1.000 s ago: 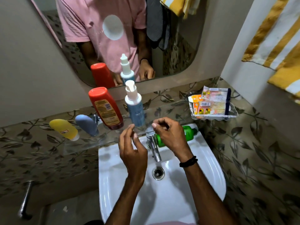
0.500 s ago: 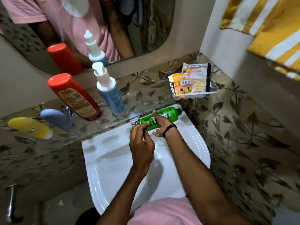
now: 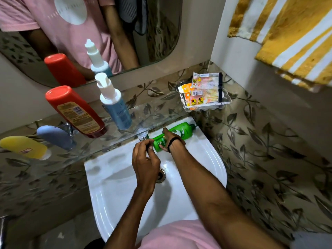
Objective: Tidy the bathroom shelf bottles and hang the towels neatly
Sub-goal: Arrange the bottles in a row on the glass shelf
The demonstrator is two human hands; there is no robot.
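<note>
Your R hand (image 3: 170,139) is clamped on the green bottle (image 3: 182,131): thumb over the top, fingers wrapped round the body near the base end. There is a black wristband (image 3: 172,143) on that wrist. The green bottle lies on its side on the back rim of the white sink (image 3: 206,159), below the front edge of the glass shelf (image 3: 152,112). Its cap end points to the R corner and its base end is just beside the chrome tap (image 3: 142,137). Your L hand (image 3: 145,159) hovers over the basin, fingers curled w/ tips close to the bottle's base. You can't tell whether they touch it or pinch anything. On the shelf, L to R: yellow bottle (image 3: 25,147), blue-grey bottle (image 3: 53,135), red bottle (image 3: 75,112) w/ label facing you, blue pump bottle (image 3: 116,108) w/ white head. Red and blue stand near each other, not touching. A clear soap dish (image 3: 224,103) is fixed to the leaf-pattern wall R of the shelf and holds orange and white packets (image 3: 203,88). The yellow-and-white striped towel (image 3: 287,38) hangs at upper R in uneven layers. The mirror (image 3: 161,33) above the shelf reflects the red and blue bottles and a pink shirt. The drain (image 3: 160,175) sits btwn your forearms.
</note>
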